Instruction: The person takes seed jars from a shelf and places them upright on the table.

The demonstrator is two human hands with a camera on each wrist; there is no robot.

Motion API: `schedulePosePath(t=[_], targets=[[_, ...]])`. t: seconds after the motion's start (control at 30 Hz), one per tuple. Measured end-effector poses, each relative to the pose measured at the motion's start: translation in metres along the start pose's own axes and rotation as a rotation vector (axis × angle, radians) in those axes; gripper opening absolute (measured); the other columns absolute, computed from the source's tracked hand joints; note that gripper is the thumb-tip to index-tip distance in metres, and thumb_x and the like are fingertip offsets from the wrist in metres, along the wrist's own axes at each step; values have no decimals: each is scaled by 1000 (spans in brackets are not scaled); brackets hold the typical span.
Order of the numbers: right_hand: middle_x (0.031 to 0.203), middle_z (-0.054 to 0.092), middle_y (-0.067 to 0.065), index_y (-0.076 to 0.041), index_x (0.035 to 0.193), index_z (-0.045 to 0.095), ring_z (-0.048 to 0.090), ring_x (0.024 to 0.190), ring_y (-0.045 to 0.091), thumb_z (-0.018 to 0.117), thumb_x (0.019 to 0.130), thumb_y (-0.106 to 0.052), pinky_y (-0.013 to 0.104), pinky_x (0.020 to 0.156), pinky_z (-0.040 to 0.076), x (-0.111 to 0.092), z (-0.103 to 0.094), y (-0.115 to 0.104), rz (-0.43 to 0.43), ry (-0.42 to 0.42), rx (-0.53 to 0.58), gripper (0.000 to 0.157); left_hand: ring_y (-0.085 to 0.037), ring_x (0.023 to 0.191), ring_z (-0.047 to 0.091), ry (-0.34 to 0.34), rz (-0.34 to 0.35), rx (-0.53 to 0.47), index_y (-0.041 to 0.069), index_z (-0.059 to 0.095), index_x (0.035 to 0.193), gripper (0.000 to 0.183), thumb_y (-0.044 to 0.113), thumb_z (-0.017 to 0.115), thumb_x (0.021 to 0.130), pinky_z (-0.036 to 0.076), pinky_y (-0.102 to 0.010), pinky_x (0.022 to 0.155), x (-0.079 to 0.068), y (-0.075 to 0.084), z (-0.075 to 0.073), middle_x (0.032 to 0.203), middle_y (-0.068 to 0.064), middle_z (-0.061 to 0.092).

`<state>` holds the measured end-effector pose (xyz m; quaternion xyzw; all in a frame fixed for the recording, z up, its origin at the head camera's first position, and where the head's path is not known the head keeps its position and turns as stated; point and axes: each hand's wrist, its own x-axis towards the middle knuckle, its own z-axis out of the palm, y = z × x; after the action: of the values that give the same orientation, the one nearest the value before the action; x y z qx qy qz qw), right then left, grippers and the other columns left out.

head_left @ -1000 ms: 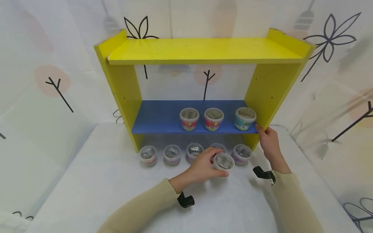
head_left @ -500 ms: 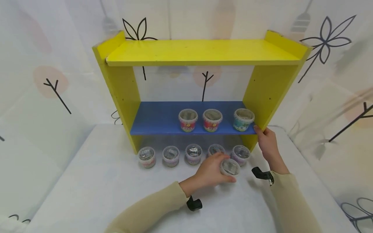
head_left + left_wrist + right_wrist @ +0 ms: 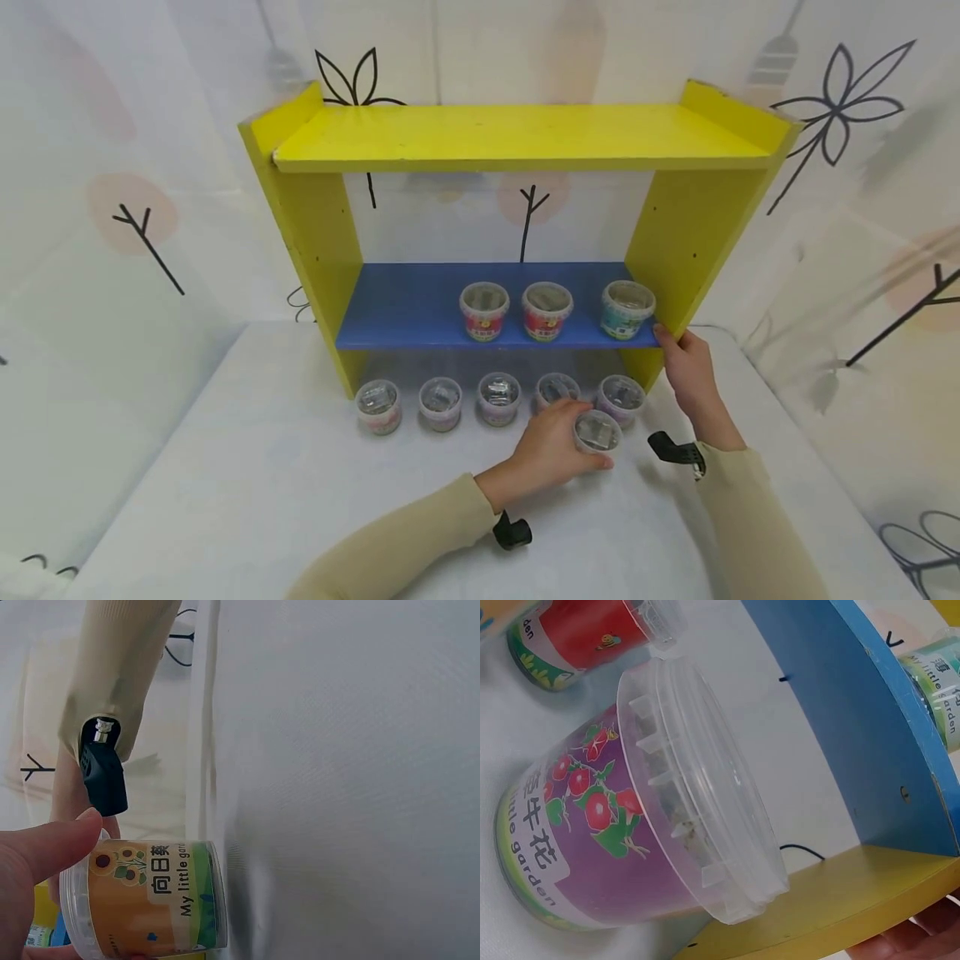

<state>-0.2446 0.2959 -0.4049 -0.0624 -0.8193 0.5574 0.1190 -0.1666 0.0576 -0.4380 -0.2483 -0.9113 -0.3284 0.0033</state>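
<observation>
My left hand (image 3: 551,450) grips a small clear-lidded plastic tub (image 3: 597,432) in front of the lower row. In the left wrist view, its orange label (image 3: 142,900) shows sunflowers and "My little garden", and its base is close to the white cloth. Behind it to the right stands a tub with a purple morning-glory label (image 3: 607,810). My right hand (image 3: 692,375) holds the yellow side panel (image 3: 701,242) at the right front corner of the blue shelf (image 3: 405,304). Only part of that hand shows in the right wrist view.
On the blue shelf stand two red-labelled tubs (image 3: 484,321) and one teal-labelled tub (image 3: 627,317) by the right panel. Several tubs line the table (image 3: 225,467) below, including a pink-labelled tub (image 3: 378,408) at the left. The yellow top board (image 3: 487,133) spans above.
My left hand has carried the tub to the right and slightly toward me, more slowly in the last half second. My right hand keeps its hold on the rack.
</observation>
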Motion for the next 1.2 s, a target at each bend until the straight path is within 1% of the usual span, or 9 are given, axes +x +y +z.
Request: schedulePosePath(t=[0.1, 0.27, 0.47, 0.6, 0.8, 0.9, 1.07, 1.2], targets=[[129, 56, 25, 6, 144, 46, 47, 123, 37, 41, 105, -47, 58, 110, 34, 1, 0, 0, -5, 5, -4, 65, -16, 120, 57, -1, -4, -5, 14, 59, 136, 77, 49, 86, 73, 48, -32, 99, 1, 0, 2, 133, 1, 59], [132, 54, 27, 6, 144, 45, 46, 125, 38, 41, 105, -47, 58, 111, 33, 1, 0, -1, 1, 5, -3, 66, -17, 127, 53, -2, -4, -15, 13, 59, 136, 78, 50, 87, 72, 46, -35, 103, 1, 0, 6, 135, 0, 59], [132, 54, 28, 6, 143, 46, 47, 125, 38, 41, 105, -47, 58, 111, 33, 1, 1, -1, -4, 0, -6, 66, -14, 126, 53, 3, 17, -3, 13, 60, 134, 79, 50, 87, 71, 46, -32, 103, 1, -2, 10, 131, 2, 61], [131, 54, 27, 6, 144, 45, 47, 125, 38, 41, 105, -47, 58, 111, 33, 0, 1, -1, -9, 0, -8, 66, -14, 127, 52, 11, 24, -1, 13, 59, 135, 79, 51, 87, 70, 46, -34, 103, 1, -3, 11, 131, 3, 61], [133, 53, 29, 6, 144, 44, 46, 126, 40, 40, 105, -47, 60, 111, 32, 0, 0, 0, -12, -6, -8, 66, -11, 125, 53, 31, 60, -2, 12, 59, 134, 79, 50, 88, 70, 45, -29, 103, 0, -3, 13, 129, 5, 61], [134, 52, 30, 6, 145, 44, 46, 127, 40, 39, 105, -47, 60, 111, 32, 0, 0, 0, -10, -9, -9, 67, -11, 126, 52, 28, 65, -11, 12, 58, 134, 79, 50, 87, 71, 45, -30, 103, -1, -2, 10, 130, 4, 61], [135, 52, 30, 6, 145, 43, 45, 127, 40, 39, 105, -48, 60, 111, 32, 1, 0, 0, -1, -9, -7, 67, -13, 126, 54, 18, 48, -47, 14, 57, 137, 77, 49, 85, 74, 47, -32, 102, -4, -1, 2, 135, 3, 59], [136, 51, 29, 5, 146, 43, 45, 128, 40, 39, 105, -48, 59, 111, 32, 1, 0, 1, 5, -10, 1, 67, -14, 122, 56, 23, 69, -74, 13, 57, 137, 75, 48, 84, 76, 47, -30, 101, -5, -1, -6, 135, 1, 59]])
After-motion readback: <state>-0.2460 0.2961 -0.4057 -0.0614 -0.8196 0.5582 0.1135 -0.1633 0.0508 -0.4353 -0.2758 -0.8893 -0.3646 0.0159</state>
